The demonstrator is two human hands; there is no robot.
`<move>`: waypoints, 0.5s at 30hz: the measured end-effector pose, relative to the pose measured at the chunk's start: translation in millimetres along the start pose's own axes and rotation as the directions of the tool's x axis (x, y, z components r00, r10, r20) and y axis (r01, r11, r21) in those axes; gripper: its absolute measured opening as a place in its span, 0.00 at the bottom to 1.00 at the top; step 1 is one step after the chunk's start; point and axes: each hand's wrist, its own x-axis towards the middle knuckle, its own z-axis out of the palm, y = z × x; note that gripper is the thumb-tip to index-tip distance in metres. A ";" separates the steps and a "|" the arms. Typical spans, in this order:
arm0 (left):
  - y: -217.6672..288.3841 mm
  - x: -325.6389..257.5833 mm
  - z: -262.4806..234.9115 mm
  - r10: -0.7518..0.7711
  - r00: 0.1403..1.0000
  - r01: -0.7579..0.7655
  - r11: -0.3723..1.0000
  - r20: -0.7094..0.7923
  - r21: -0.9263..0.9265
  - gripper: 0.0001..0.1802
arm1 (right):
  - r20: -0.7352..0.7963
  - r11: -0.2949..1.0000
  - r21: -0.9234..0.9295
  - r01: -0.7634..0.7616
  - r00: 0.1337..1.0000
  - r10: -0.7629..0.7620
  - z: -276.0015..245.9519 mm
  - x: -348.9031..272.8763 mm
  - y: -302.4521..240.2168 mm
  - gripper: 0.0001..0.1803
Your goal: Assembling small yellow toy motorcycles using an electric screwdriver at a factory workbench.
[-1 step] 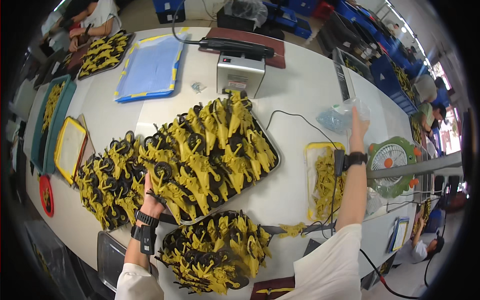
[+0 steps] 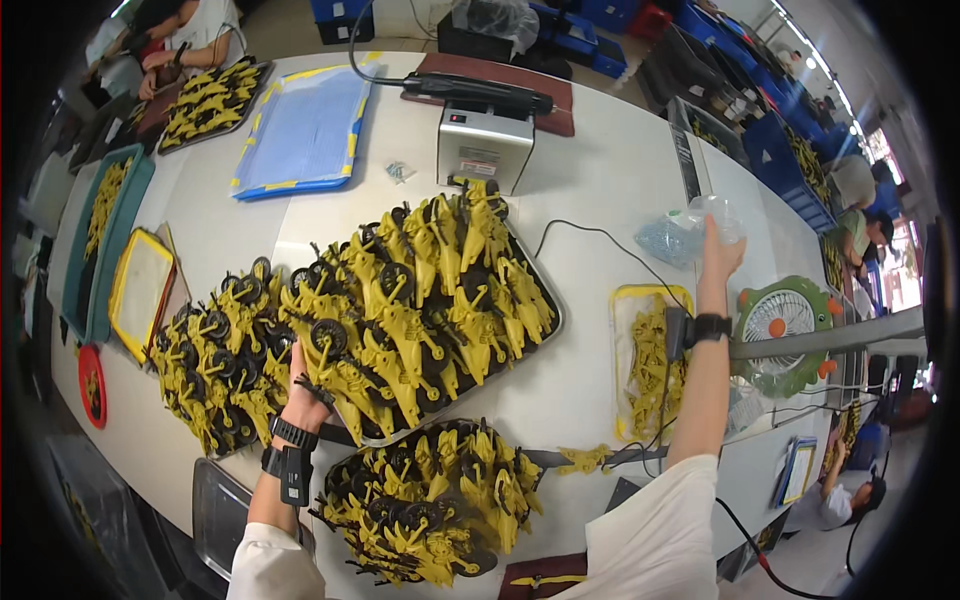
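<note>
My right hand [image 2: 718,258] reaches far to the right, with its fingers closed on a clear plastic bag [image 2: 668,238] of small bluish pieces. The bag's lower part rests on the table. My left hand [image 2: 303,402] is against the left side of the middle tray [image 2: 470,400]. That tray is heaped with yellow toy motorcycles [image 2: 395,310] with black wheels. Most of the left fingers are hidden by the motorcycles, so I cannot tell whether they grip the tray. More motorcycles [image 2: 225,365] are piled on the left, and another heap [image 2: 430,510] lies nearest me.
A power screwdriver [image 2: 480,95] rests on a grey metal box [image 2: 485,150] at the back. Beside my right forearm are a yellow-rimmed tray [image 2: 650,292] of yellow parts and a green fan [image 2: 785,320]. A blue tray [image 2: 300,130] lies at the back left. Cables cross the table.
My right hand has shifted very slightly, and the bag's top has changed shape a little around it. My left hand and the heaps look the same.
</note>
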 end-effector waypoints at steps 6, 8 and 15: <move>3.3 -0.6 29.3 -0.049 0.997 0.046 0.997 0.056 0.059 0.30 | 0.735 0.707 -0.094 0.701 0.528 -0.426 48.6 -151.1 -20.8 0.19; 0.2 13.4 40.8 -0.099 0.990 0.088 0.991 0.103 0.104 0.30 | 0.764 0.740 -0.220 0.636 0.584 -0.275 55.2 -155.2 9.5 0.21; -10.5 52.8 61.0 -0.241 0.959 0.203 0.952 0.150 0.227 0.32 | 0.717 0.802 -0.481 0.354 0.685 0.129 14.7 -161.9 21.8 0.35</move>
